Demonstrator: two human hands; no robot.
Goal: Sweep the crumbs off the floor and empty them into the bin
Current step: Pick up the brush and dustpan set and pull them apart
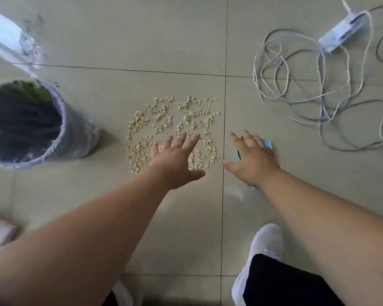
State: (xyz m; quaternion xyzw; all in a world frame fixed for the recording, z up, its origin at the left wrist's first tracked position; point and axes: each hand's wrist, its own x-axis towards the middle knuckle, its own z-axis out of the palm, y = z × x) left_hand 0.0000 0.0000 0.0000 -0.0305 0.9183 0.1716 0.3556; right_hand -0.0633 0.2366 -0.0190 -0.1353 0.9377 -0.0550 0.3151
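My left hand point(175, 159) hovers with fingers spread over the scatter of pale yellow crumbs point(173, 129) on the beige tiled floor point(142, 40); my right hand point(252, 160), also spread, covers a small blue thing point(268, 143) I can't identify. A careless swipe could fling crumbs wider. The grey plastic-lined bin point(60, 129) stands left, near the crumbs; tangled white cables point(296, 96) and my white shoe point(268, 241) crowd the right.

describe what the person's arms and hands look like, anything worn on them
Both arms are bare all the way up to the frame edge: no sleeves, gloves or watch show. The left hand and right hand carry no rings that can be made out in this blurry view. Lower down, dark trousers and a white shoe show.
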